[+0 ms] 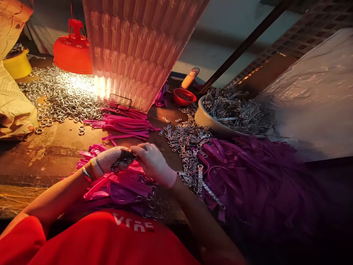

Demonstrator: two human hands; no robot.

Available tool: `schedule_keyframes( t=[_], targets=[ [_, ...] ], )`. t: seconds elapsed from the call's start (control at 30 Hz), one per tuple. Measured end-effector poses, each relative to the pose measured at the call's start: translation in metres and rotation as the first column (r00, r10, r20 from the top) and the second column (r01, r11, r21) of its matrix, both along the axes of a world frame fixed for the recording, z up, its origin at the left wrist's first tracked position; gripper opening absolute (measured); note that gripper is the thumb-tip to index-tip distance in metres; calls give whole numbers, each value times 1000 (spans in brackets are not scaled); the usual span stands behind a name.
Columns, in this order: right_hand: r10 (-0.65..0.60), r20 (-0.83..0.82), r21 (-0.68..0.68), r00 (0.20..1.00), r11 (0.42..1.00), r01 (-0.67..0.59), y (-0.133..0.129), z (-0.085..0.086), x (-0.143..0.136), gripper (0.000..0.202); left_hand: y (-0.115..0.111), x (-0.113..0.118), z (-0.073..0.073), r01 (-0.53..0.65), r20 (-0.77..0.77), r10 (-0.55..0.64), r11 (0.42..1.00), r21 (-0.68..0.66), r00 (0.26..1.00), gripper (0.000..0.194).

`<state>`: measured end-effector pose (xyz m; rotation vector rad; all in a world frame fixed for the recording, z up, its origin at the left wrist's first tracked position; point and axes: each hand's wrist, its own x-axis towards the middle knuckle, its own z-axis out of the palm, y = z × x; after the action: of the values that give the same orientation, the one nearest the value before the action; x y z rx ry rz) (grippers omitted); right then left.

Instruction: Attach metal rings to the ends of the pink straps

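My left hand (113,159), in a pale knitted glove with dark fingers, is closed around small dark metal pieces whose kind I cannot make out. Against its fingertips my right hand (154,162), in a thin pale glove, is pinched shut; what lies between the fingers is hidden. Beneath both hands spreads a heap of pink-purple straps (121,189) with metal rings among them. Just beyond the hands lies a bundle of pink straps (125,125). To the right of my right hand are short metal chain links (190,162) and a larger pile of purple straps (248,176).
A red lamp (72,53) lights a mound of metal rings (63,92) at the back left. Beside it hangs a ribbed translucent sheet (132,48). A grey basin (206,116) of metal parts, a red bowl (184,97) and a yellow tub (18,66) stand around the table.
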<state>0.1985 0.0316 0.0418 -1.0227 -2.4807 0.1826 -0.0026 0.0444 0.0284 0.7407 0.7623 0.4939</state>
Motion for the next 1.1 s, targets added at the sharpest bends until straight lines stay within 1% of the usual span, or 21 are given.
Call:
schedule_keyframes(
  t=[0.07,0.13,0.2,0.27,0.3,0.37,0.43,0.47,0.53,0.6,0.63,0.67,0.73,0.77,0.8,0.87,0.9,0.93,0.97,1.03,1.1],
  targets=[
    [-39,59,39,997,999,37,1,-1,2,23,-1,0,-1,12,-3,-12,1000,-11,1000,23],
    [-90,69,14,994,996,89,0,0,4,20,-4,-2,1,-27,-48,32,996,87,998,26],
    [-97,65,-108,993,989,104,0,3,7,22,-7,-5,6,-40,-135,76,966,255,988,32],
    [-67,64,-258,996,963,82,1,10,8,27,-9,-8,11,12,-233,86,922,388,969,35],
    [-51,63,-315,997,947,68,2,13,9,31,-10,-9,13,42,-265,78,907,419,961,35],
    [-19,66,-381,998,923,43,4,20,7,35,-10,-11,15,90,-275,36,898,431,961,31],
    [-7,54,-393,999,919,28,6,22,3,35,-9,-10,14,109,-225,-19,912,395,974,30],
    [-15,38,-376,999,926,28,6,22,1,34,-8,-9,13,97,-192,-26,925,368,981,31],
    [-49,-5,-291,999,956,45,5,16,-6,31,-6,-6,9,15,-121,22,955,296,992,33],
    [-100,-84,-239,992,968,77,4,8,-13,28,-3,-2,5,-106,-47,117,977,185,992,33],
    [-131,-128,-268,983,959,93,4,3,-16,28,-2,0,3,-158,-14,161,979,127,987,33],
    [-161,-167,-335,973,937,97,6,-1,-18,29,1,2,1,-195,11,195,978,71,981,31],
    [-205,-217,-497,954,865,73,15,-9,-18,34,6,3,-2,-246,41,247,969,-20,968,26],
    [-232,-211,-543,950,836,83,23,-12,-16,38,9,2,-3,-277,56,280,959,-59,958,19],
    [-268,-163,-551,950,823,137,33,-15,-12,40,13,0,-3,-309,75,317,945,-104,945,12],
    [-382,-2,-471,924,816,336,60,-21,-5,43,18,-5,-4,-372,129,404,903,-216,906,2],
    [-444,83,-406,892,802,437,73,-25,-2,43,20,-8,-5,-396,153,445,878,-270,883,5],
    [-484,157,-351,861,787,507,86,-30,1,41,21,-11,-5,-412,169,476,857,-311,863,8],
    [-497,212,-321,841,778,540,97,-35,2,37,22,-14,-6,-427,176,501,840,-335,847,11],
    [-479,265,-314,836,778,545,113,-47,2,31,20,-17,-7,-462,160,534,820,-338,830,9],
    [-466,309,-306,829,777,551,120,-57,-1,29,18,-17,-9,-470,131,530,822,-323,838,8]
  ],
)
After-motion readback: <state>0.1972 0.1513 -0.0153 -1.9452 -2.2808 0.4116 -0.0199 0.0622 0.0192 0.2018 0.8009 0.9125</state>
